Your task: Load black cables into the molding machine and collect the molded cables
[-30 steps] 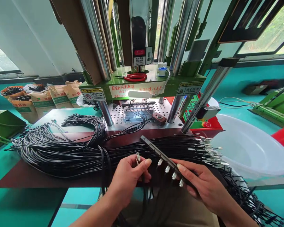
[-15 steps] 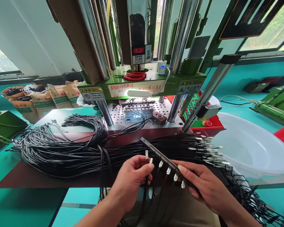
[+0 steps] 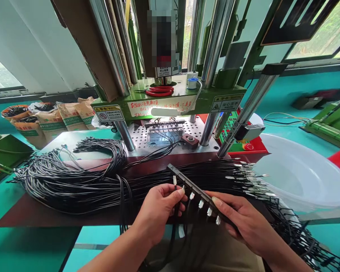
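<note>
Nearest, the left hand (image 3: 160, 207) and the right hand (image 3: 240, 221) work apart from each other, over the lap; the right is wrapped around the lower end of a dark slotted bar (image 3: 184, 179), thumb on top; the left has thumb and fingers closed on a cable near its small metal connector (image 3: 183, 188), while a second connector (image 3: 175, 180) stands up from the same grip; the bar slants in the air at the near edge of the table (image 3: 22, 216), its marked end up and away to the left; four connectors (image 3: 201, 204) stick out along its near side.

The step in hand looks like seating connectors one by one along the bar; the pinched one is close beside the next place up, though whether it touches cannot be told; the move would seem to call for a steady bar, the connector squared to its slot and a short push, the spare one kept clear.

Beyond lies a thick bundle of black cables (image 3: 82, 194) across the table; farther back, under the green press (image 3: 200, 100), a second bar (image 3: 166, 124) with wires attached sits above the perforated plate (image 3: 138, 132).
</note>
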`<move>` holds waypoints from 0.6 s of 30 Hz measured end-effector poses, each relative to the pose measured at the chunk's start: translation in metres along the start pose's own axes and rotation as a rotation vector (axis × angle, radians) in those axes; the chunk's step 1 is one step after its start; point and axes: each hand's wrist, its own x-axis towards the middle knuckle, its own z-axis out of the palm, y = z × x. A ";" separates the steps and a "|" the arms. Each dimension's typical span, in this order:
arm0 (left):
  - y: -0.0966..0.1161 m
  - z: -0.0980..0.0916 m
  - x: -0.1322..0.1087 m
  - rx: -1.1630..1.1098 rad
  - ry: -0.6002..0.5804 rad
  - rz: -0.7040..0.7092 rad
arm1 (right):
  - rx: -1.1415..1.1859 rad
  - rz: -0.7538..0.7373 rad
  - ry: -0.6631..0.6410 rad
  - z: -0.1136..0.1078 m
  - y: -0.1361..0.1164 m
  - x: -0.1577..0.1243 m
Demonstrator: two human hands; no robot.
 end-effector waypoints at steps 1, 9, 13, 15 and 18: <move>-0.001 0.000 0.000 -0.004 -0.004 -0.002 | -0.003 0.002 -0.001 0.000 0.000 0.000; -0.006 0.003 0.005 -0.080 -0.010 0.036 | -0.051 -0.007 -0.004 0.000 0.000 -0.001; -0.005 0.002 0.006 -0.089 -0.010 0.013 | -0.058 -0.002 0.000 0.002 -0.001 0.000; -0.004 0.002 0.007 -0.081 -0.004 0.014 | -0.067 -0.004 -0.003 0.002 -0.002 0.000; -0.003 0.002 0.009 -0.074 -0.005 0.020 | -0.083 -0.009 -0.018 0.002 -0.003 -0.001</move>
